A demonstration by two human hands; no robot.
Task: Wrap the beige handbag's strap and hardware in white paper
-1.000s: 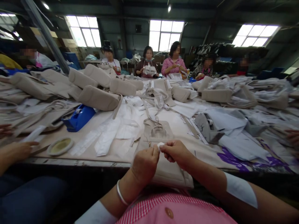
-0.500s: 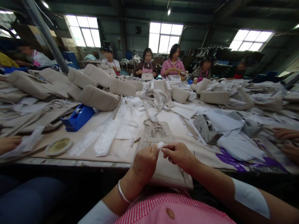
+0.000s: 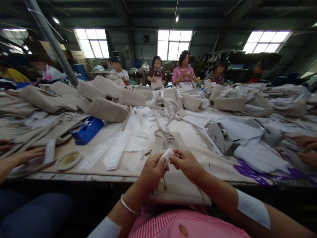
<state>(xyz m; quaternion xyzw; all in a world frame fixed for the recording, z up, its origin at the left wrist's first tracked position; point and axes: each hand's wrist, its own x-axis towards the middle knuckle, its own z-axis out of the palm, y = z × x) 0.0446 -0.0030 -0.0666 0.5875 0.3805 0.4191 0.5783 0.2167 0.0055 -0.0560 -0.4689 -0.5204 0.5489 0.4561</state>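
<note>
My left hand and my right hand meet over a beige handbag at the table's front edge. Between their fingertips is a small white wrapping, soft like foam or tissue. The left fingers pinch its lower end and the right fingers grip its upper right side. Whatever lies inside the wrapping is hidden. Below my left hand hangs a narrow brass-coloured piece against the bag. The bag's strap stretches away behind my hands.
A blue tape dispenser and a tape roll sit to the left, a grey tape dispenser to the right. Beige bags pile up beyond. Co-workers' hands show at both sides, and more people sit across.
The white wrapping is larger in view and tilted between my hands, which have closed in around it. The brass-coloured piece now shows below my left hand. The view has tipped slightly up.
</note>
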